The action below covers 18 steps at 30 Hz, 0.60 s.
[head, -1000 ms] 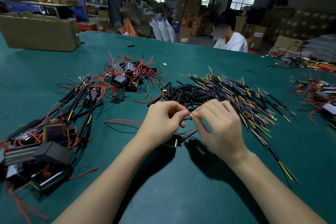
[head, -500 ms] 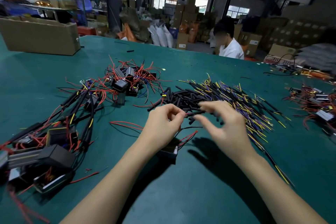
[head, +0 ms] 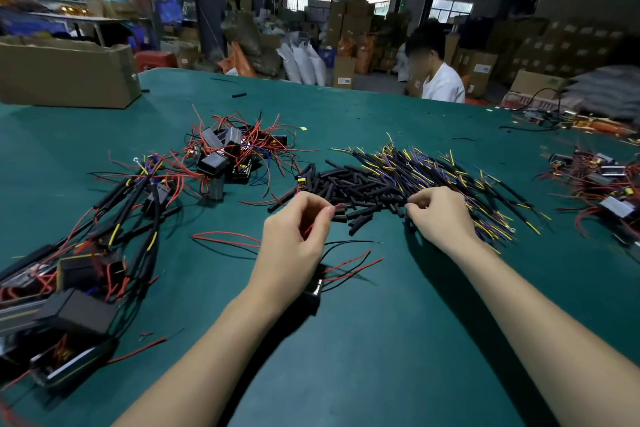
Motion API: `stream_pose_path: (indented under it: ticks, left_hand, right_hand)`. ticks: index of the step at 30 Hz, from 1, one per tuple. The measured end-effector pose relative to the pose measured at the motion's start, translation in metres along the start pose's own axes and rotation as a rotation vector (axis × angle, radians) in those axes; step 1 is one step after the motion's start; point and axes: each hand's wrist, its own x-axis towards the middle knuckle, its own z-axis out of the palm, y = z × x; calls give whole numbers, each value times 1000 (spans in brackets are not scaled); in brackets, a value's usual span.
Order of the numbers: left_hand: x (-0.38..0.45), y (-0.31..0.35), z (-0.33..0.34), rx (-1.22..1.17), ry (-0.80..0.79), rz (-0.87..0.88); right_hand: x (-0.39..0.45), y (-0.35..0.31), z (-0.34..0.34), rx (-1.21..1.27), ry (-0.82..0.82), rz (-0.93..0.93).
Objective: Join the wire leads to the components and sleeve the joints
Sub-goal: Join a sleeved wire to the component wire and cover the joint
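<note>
Left hand [head: 294,239] pinches a red wire lead [head: 334,208] above the green surface [head: 398,340]; right hand [head: 441,218], fingers curled, picks at the black sleeve pile [head: 360,184]. Black component [head: 313,291] lies under the left wrist.

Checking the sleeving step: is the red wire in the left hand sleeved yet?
Not yet. The left hand pinches the red wire, whose tip is bare beside the loose black sleeves.
</note>
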Motion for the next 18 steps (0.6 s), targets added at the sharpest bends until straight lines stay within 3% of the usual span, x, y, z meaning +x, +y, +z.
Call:
stream_pose_path:
  ticks: [6,18]
  left_hand:
    - [2,-3,1,-22,64,-11]
    - [3,-3,0,-2,78,-15]
  right_hand:
    - [-9,-7,18,-173,45,-158]
    - [-11,7,36,-216,18,-344]
